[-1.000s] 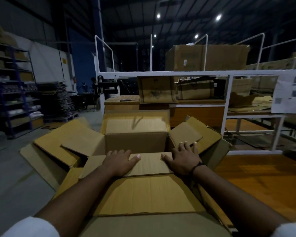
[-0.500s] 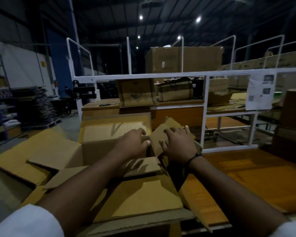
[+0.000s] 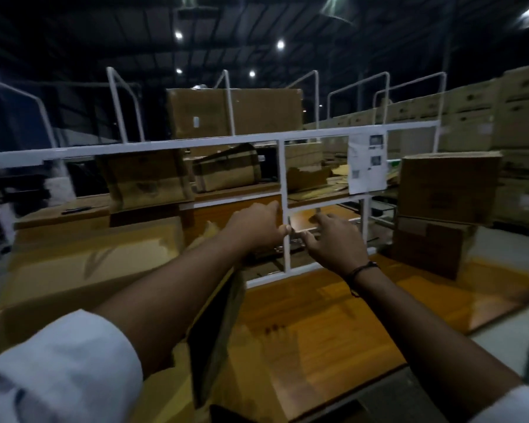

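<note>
The open cardboard box [image 3: 89,261] is found at the lower left, under the left forearm, with its broad pale panels turned up and one dark flap [image 3: 217,337] standing on edge against the side of the orange bench [image 3: 333,325]. The view is smeared, so the box's far rim cannot be made out.

The box is judged to be light and empty. Its corrugated panels are probably stiff across the face, but likely to give along the scored creases and be dented at the corners. A flap would best be taken at its free edge, near the middle, and pressed down with flat fingers rather than pinched. For lifting, the two opposite side walls would serve better than the flaps.

Neither hand is on the box. The left hand [image 3: 257,230] is held out above the bench with its fingers bent away from the camera, and whether anything is pinched cannot be told. The right hand [image 3: 333,242], just beside it, is spread and relaxed, and nothing is held. A dark band [image 3: 361,270] is worn at the right wrist.

Beyond the hands a white rack [image 3: 283,178] is seen, with cartons on its shelves and a printed sheet [image 3: 367,163] hung on it. Two stacked cartons [image 3: 446,190] are set on the bench to the right.
</note>
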